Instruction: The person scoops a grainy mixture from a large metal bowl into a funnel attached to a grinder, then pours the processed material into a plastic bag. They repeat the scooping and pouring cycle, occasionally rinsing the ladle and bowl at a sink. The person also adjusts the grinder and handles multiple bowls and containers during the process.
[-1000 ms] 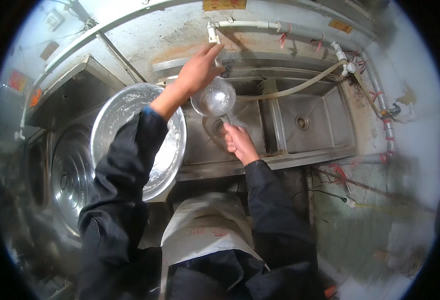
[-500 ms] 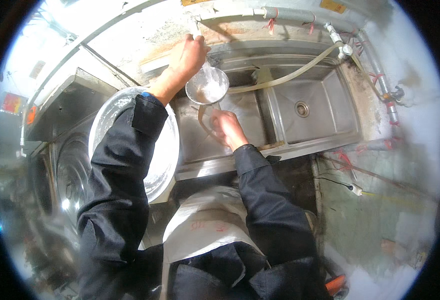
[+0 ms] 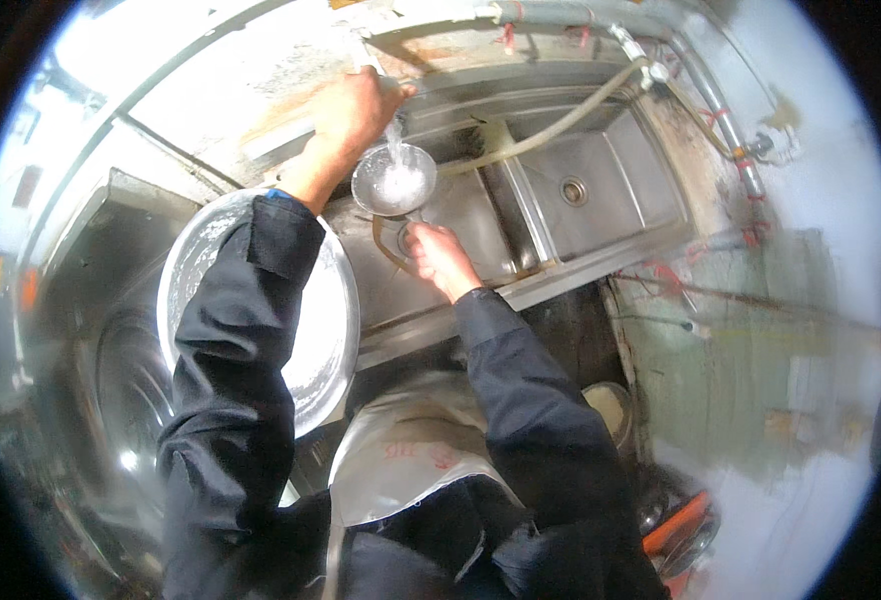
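Observation:
Clear water (image 3: 395, 150) runs down into a round metal ladle (image 3: 364, 190), which is held level over the left bowl of a steel sink (image 3: 401, 348). My right hand (image 3: 439, 258) is closed around the ladle's handle, just below its bowl. Above and behind it, my left hand (image 3: 346, 118) is curled at the tap (image 3: 361, 45), its fingers round the top; the hand hides part of the tap. A large round basin (image 3: 353, 330) with white residue on its wall stands left of the sink, partly covered by my left forearm.
A yellowish hose (image 3: 561, 125) crosses the sink's divider to a valve (image 3: 655, 72) at the back right. The right sink bowl (image 3: 631, 170) has a round drain. Pipes run along the wall. A large metal pan (image 3: 126, 390) lies at the left, an orange object (image 3: 676, 525) low at the right.
The whole view has shifted a little, so the sink sits further left. The ladle stays under the stream, whose splash in the bowl now looks more even. Both hands keep their grip.

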Available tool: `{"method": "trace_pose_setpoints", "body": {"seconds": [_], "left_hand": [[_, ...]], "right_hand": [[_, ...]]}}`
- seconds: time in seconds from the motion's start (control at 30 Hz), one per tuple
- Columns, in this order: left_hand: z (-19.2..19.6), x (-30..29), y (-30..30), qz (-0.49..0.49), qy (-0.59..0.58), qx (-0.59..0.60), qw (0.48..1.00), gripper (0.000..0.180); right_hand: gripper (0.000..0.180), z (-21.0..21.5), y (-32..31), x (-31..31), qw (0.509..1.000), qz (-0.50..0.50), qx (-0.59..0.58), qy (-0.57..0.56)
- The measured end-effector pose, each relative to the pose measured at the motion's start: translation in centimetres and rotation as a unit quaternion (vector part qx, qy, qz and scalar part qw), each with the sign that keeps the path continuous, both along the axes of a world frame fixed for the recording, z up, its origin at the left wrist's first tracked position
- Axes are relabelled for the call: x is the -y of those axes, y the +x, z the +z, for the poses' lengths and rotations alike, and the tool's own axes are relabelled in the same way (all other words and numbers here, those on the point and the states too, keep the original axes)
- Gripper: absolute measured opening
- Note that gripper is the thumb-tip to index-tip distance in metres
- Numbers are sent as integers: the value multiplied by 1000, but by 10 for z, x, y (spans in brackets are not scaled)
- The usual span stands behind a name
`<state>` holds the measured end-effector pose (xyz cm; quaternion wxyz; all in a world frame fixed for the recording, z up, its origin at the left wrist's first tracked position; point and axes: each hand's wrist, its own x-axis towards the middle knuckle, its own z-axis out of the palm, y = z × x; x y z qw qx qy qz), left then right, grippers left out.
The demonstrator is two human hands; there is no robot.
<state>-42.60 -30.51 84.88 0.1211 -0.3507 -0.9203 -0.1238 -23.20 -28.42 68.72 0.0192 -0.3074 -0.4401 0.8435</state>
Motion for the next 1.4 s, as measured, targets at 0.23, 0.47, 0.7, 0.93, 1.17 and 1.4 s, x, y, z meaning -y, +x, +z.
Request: {"method": "trace_pose_setpoints", "body": {"seconds": [0.23, 0.47, 0.7, 0.93, 1.17, 1.4], "left_hand": [[-9, 0, -7, -20, -5, -38, 999, 66], [-2, -2, -1, -29, -29, -32, 999, 67], [11, 4, 17, -22, -7, -45, 999, 66], [3, 4, 3, -51, -67, -91, 992, 68], [-3, -16, -37, -179, -115, -123, 969, 52], [-60, -9, -139, -297, -200, -240, 902, 29]], "right_hand": [[19, 4, -1, 13, 1000, -22, -7, -9], [20, 7, -6, 19, 999, -47, 0, -12], [21, 5, -2, 19, 999, -52, 5, -12], [24, -11, -6, 23, 996, -72, -41, 19], [24, 5, 10, 14, 977, -122, -34, 173], [27, 3, 95, 14, 987, -127, -82, 61]]}}
